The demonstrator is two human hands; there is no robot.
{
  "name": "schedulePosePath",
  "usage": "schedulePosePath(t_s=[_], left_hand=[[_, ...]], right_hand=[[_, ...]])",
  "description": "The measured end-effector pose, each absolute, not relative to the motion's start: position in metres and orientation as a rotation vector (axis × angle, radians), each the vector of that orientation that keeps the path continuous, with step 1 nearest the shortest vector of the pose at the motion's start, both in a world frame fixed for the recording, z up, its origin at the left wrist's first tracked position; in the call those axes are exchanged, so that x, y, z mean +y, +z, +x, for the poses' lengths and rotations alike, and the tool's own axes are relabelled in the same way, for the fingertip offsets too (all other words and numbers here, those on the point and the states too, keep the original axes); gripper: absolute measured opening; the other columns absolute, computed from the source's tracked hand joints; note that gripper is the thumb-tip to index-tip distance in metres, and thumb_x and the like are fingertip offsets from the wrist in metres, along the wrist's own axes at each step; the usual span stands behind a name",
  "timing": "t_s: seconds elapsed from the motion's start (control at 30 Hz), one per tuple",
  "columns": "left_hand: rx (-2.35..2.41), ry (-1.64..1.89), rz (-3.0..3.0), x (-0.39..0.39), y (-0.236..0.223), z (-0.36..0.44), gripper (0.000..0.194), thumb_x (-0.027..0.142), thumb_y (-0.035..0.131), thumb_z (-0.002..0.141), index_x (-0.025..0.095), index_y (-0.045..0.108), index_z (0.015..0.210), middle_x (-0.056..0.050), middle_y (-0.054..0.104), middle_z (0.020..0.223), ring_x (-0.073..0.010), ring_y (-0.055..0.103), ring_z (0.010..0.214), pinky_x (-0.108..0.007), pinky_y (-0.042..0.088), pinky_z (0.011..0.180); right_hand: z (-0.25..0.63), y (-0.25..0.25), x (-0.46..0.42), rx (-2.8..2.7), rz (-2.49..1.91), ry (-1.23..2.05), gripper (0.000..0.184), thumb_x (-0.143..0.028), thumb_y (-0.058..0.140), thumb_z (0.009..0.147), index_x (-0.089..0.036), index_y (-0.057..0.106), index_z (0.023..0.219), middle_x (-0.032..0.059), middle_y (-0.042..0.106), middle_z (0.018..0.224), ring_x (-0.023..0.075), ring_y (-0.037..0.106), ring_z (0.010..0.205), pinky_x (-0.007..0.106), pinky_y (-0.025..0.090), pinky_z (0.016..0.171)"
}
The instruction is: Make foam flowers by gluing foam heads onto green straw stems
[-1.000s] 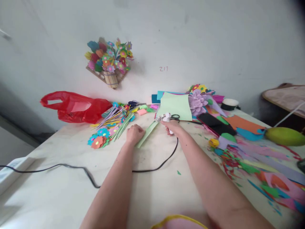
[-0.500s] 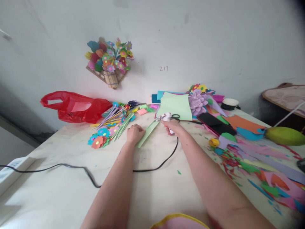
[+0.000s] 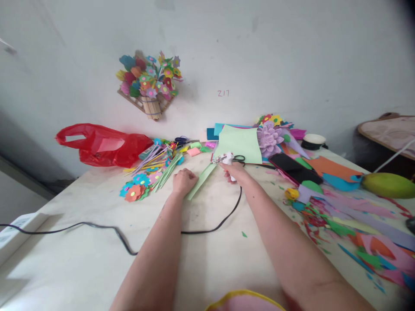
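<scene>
In my right hand (image 3: 236,172) is a white glue gun (image 3: 228,158), gripped by its handle. Its nozzle end is over the far end of a pale green paper strip (image 3: 200,183) lying slantwise on the table. My left hand (image 3: 183,181) rests at the left side of that strip, fingers curled and touching its edge; the fingertips are partly hidden. Just beyond the glue gun are the black handles of scissors (image 3: 239,158) and a pale green sheet (image 3: 240,140).
A black cord (image 3: 220,225) curves across the table under my left forearm. Thin green strips (image 3: 168,172) and paper flowers (image 3: 134,193) lie left, near a red plastic bag (image 3: 100,147). On the right are a phone (image 3: 295,168), coloured scraps (image 3: 353,229) and a green fruit (image 3: 387,185).
Almost nothing differs. Both hands, the glue gun and the green strip stay in nearly the same places; the view shifts very slightly.
</scene>
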State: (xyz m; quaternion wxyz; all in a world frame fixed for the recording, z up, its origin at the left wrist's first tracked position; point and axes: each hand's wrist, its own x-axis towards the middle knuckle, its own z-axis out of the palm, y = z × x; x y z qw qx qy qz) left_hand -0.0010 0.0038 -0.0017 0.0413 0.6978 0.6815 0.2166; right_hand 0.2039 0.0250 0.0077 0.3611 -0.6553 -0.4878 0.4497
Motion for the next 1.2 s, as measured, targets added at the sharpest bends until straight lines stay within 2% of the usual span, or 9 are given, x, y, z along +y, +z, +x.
schedulePosePath(t_s=[0.67,0.8,0.97,1.2], left_hand=[[2.115,0.678,2.131,0.0052,-0.0026,-0.0008,0.016,0.032,0.054,0.067,0.020,0.064,0.067,-0.003,0.066,0.087,-0.0198,0.056,0.089,-0.032,0.037,0.081],[2.115,0.688,2.132,0.0059,-0.0036,-0.0012,0.016,0.032,0.054,0.067,0.020,0.064,0.067,-0.004,0.066,0.085,-0.0202,0.056,0.088,-0.032,0.037,0.081],[2.113,0.687,2.126,0.0062,-0.0041,-0.0014,0.016,0.033,0.054,0.067,0.020,0.064,0.067,-0.003,0.066,0.086,-0.0202,0.056,0.088,-0.033,0.037,0.080],[2.120,0.674,2.126,0.0066,-0.0042,-0.0013,0.017,0.034,0.054,0.068,0.021,0.065,0.068,-0.003,0.067,0.088,-0.0199,0.056,0.090,-0.032,0.037,0.081]], right_hand=[[0.2026,0.0143,0.0223,-1.274,-1.688,1.262,0.036,-0.045,0.066,0.066,-0.015,0.047,0.064,-0.0047,0.044,0.041,0.0074,0.041,0.030,0.021,0.037,0.033],[0.2045,0.0132,0.0223,-1.299,-1.642,1.291,0.033,-0.043,0.065,0.068,-0.013,0.050,0.064,-0.0031,0.047,0.042,0.0070,0.042,0.030,0.020,0.037,0.033],[0.2073,0.0099,0.0228,-1.323,-1.589,1.283,0.032,-0.044,0.061,0.071,-0.013,0.054,0.076,-0.0002,0.055,0.047,0.0068,0.042,0.030,0.020,0.036,0.034],[0.2075,0.0063,0.0268,-1.304,-1.599,1.267,0.038,-0.049,0.062,0.068,-0.013,0.056,0.079,0.0015,0.057,0.050,0.0083,0.044,0.032,0.021,0.038,0.034]])
